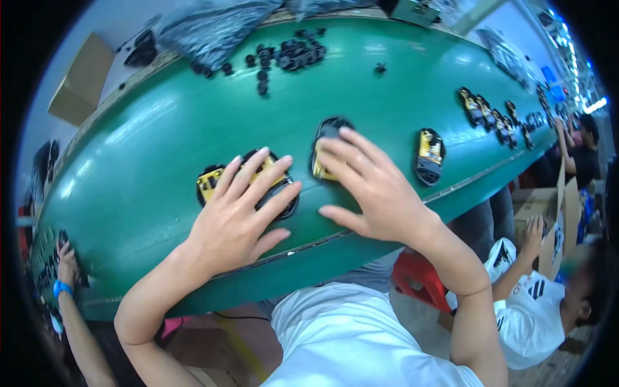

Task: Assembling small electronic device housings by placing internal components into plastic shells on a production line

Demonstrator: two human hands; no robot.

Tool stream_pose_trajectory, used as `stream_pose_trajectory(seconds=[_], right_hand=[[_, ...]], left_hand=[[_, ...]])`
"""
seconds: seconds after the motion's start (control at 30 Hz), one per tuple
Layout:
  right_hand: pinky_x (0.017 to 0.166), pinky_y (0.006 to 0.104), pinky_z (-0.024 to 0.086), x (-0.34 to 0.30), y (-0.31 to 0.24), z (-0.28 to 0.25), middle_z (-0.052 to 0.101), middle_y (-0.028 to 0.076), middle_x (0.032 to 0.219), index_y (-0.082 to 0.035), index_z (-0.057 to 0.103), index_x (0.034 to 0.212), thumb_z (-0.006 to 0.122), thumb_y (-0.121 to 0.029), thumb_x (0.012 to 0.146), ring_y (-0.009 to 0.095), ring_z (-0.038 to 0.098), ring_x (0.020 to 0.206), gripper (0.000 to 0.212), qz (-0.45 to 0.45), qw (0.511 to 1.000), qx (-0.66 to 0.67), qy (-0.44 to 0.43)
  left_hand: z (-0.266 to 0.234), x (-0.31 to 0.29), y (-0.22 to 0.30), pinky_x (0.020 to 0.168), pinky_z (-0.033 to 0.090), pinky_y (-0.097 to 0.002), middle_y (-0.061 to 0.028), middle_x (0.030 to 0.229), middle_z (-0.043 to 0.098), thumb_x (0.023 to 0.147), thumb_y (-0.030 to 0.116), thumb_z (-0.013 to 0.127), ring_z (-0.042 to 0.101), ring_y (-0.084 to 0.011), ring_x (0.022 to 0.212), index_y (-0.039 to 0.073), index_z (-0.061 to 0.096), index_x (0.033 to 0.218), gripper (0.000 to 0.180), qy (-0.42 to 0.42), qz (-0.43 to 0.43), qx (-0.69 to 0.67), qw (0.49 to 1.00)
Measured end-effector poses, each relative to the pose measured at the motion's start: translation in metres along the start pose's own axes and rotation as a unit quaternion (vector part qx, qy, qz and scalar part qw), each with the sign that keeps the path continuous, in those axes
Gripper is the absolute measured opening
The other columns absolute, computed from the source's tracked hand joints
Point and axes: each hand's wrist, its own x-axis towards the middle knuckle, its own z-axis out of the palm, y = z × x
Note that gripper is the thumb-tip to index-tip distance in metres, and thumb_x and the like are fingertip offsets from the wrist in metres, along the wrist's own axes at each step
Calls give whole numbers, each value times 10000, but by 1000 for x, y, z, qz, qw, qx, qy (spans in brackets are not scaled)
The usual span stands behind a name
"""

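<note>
My left hand (233,218) lies with spread fingers over two black computer mouse bases with yellow boards inside. One base (207,183) shows beside the index side's far fingers, and the other base (291,204) sits mostly under the fingers. To their right, the outstretched fingers of my right hand (382,187) rest across a third mouse base (330,127), the thumb held apart from it. That base is blurred and partly covered. A fourth base (429,157) lies alone on the green belt, right of my right hand.
Small black parts (293,53) are heaped at the far side of the green belt (361,84), near a grey plastic bag (216,29). More mouse bases (487,116) lie to the right. Co-workers' hands (68,267) appear at both sides. A red stool (419,277) stands below.
</note>
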Motion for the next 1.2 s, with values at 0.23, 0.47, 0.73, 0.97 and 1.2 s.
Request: stream_pose_trajectory(seconds=[0.23,0.47,0.73,0.97,1.2], right_hand=[[1074,462,482,16,12,1,566,150,1437,-71,648,1299,813,-182,812,363,550,1316,526,-101,983,154,9],[938,440,537,54,145,-40,638,173,1288,-144,628,1370,713,-270,915,354,660,1076,480,140,985,-70,71],[834,382,574,75,204,-37,716,138,1183,-132,724,1245,702,-215,938,280,723,868,319,130,981,-144,0],[816,400,571,49,207,-51,750,131,1093,-130,756,1184,713,-221,913,306,732,875,289,125,982,-136,28],[756,266,538,7,169,-54,755,61,892,-44,755,1147,656,-113,953,122,700,810,229,193,969,142,66]], left_hand=[[1,-12,-3,1185,350,-559,-163,1497,502,733,73,772,433,-384,1440,85,638,1279,562,48,24,-65,996],[-35,-12,60,782,573,-433,-136,1051,741,739,60,712,719,-331,914,9,749,1068,336,242,179,-246,921],[-11,47,131,768,557,-420,-128,991,728,750,84,709,711,-316,891,19,735,1006,265,319,227,-200,898],[6,66,143,756,542,-409,-121,939,717,760,105,706,704,-304,872,28,723,951,207,333,190,-154,911],[16,77,95,745,528,-397,-114,886,706,770,126,704,697,-291,853,38,711,897,155,263,89,-90,957]])
